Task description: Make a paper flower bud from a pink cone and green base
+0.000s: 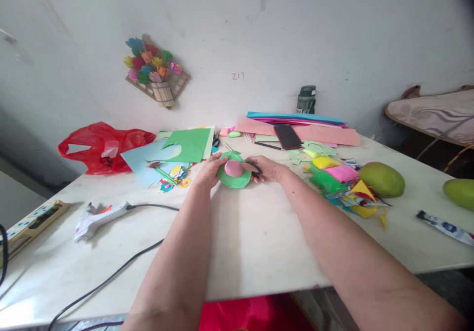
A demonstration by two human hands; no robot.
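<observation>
My left hand (213, 169) pinches the left edge of a rounded green paper piece (234, 182) above the table. A pink oval piece (234, 168) lies over its middle; I cannot tell whether it is stuck on. In my right hand (267, 167) are scissors (254, 168) with black handles, right beside the paper. Their thin blades point up and left past the paper's far edge. How far the blades are open is hard to make out.
Left stand a glue gun (101, 220) with its cable, a power strip (35, 222), a red plastic bag (105, 148) and green card (192, 143). A phone (288, 137) and coloured paper lie behind. Paper scraps (328, 180) and a mango (381, 179) are right.
</observation>
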